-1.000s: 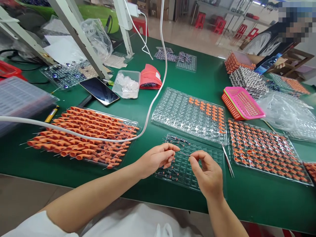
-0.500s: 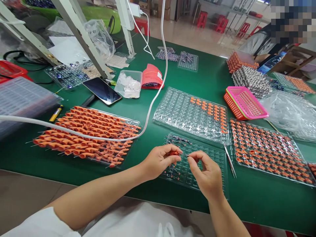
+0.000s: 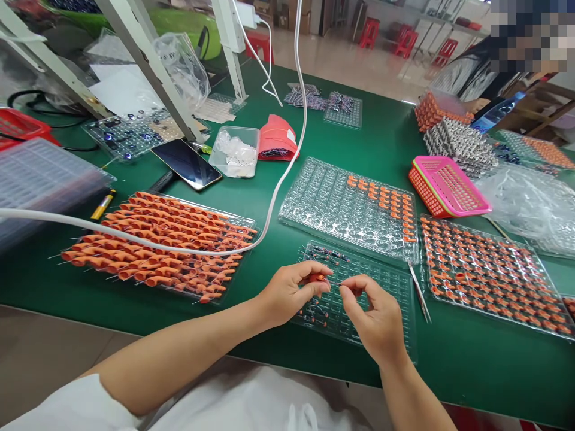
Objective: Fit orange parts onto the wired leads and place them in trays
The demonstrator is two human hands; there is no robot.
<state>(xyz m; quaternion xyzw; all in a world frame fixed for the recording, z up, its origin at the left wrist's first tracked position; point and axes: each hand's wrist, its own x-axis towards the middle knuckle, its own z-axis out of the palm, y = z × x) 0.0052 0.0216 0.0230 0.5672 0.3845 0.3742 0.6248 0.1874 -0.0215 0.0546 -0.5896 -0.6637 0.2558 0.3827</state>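
Note:
My left hand (image 3: pixel 294 291) pinches a small orange part (image 3: pixel 318 278) between thumb and fingers. Facing it, my right hand (image 3: pixel 372 308) is closed in a pinch on a tiny dark piece (image 3: pixel 340 285), too small to name. A narrow gap separates the fingertips of the two hands. Beneath them lies a clear compartment tray (image 3: pixel 386 287) with small dark wired parts (image 3: pixel 326 254) in its left cells. Just behind is a larger clear tray (image 3: pixel 323 197), its right-hand cells holding orange pieces (image 3: pixel 395 206). Metal tweezers (image 3: pixel 419 293) rest right of the near tray.
On the left, a tray is stacked with orange tubular parts (image 3: pixel 153 245), and a white cable (image 3: pixel 274 209) loops over it. Another tray of orange parts (image 3: pixel 489 275) lies right, below a pink basket (image 3: pixel 453 185). A phone (image 3: pixel 186 164) and plastic tub (image 3: pixel 234 152) sit behind. Someone sits at the far right.
My right hand's fingertips have moved slightly left, closer to the left hand and the orange part. My left hand stays nearly in place. The view has shifted slightly.

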